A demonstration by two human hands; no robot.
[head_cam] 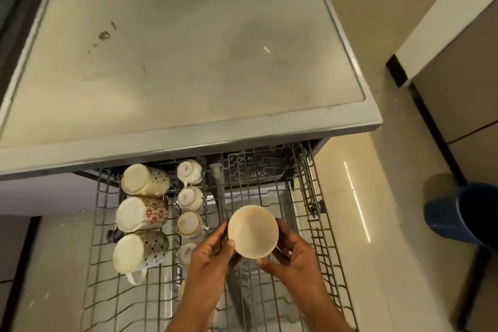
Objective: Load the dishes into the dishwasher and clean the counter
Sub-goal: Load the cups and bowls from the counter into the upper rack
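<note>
Left hand [213, 259] grips the cream bowl [252, 232] on its 9 o'clock side, thumb on the near wall, fingers curled behind. Right hand [292, 253] grips the 3 to 5 o'clock side, thumb under the near rim. Bowl held bottom-up or mouth-up: cannot tell, only a pale round face shows. It sits above the pulled-out wire rack [318, 224], over the central spray tube [219, 188].

Open room: the rack's right half, 12 to 3 o'clock of the bowl, holds only bare tines; right rail close to the right hand. At 9 o'clock, a column of small cups [190, 197] stands just beside the left hand; the lowest is partly hidden by the wrist. Further at 9 to 10 o'clock, three patterned mugs [142, 214] lie on their sides, bases facing the camera, a handle of the nearest hanging down.

At 12 o'clock the counter [188, 62] overhangs the rack's back edge; stains and a small white scrap on it. At 3 o'clock, well apart, a blue bucket [463, 215] on the floor, cut by the frame edge. Forearms cut off at 6 o'clock.
</note>
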